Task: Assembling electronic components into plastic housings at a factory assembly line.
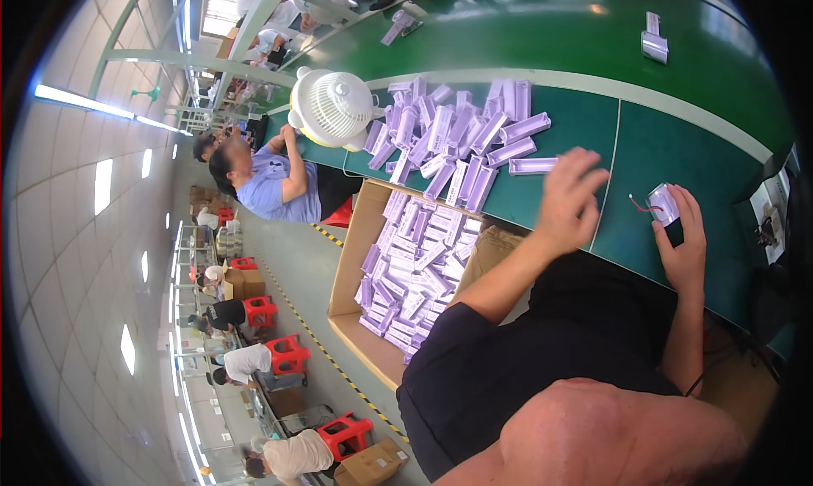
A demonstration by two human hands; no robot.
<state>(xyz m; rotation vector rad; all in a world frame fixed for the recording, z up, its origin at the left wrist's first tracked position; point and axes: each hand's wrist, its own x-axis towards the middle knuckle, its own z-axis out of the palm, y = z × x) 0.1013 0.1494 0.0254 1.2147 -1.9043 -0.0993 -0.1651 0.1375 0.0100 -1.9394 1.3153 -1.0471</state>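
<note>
My left hand (572,205) is over the green table, its fingers stretched and apart with nothing visible between them. Beside its fingertips lies a lilac open-sided plastic case (532,166), at the near end of a loose heap of similar cases (457,130); I cannot tell whether the hand touches it. My right hand (684,240) is closed around a shiny silver-lilac battery pack (663,205). From the pack's left side a thin red wire (644,207) runs to a small white connector.
A cardboard box (343,304) full of lilac cases stands left of my lap. A white fan (332,107) stands beyond the heap. On the green conveyor (559,41) lies another battery pack (654,46). A co-worker in a lavender shirt (275,181) sits further along; red stools (288,353) stand behind.
</note>
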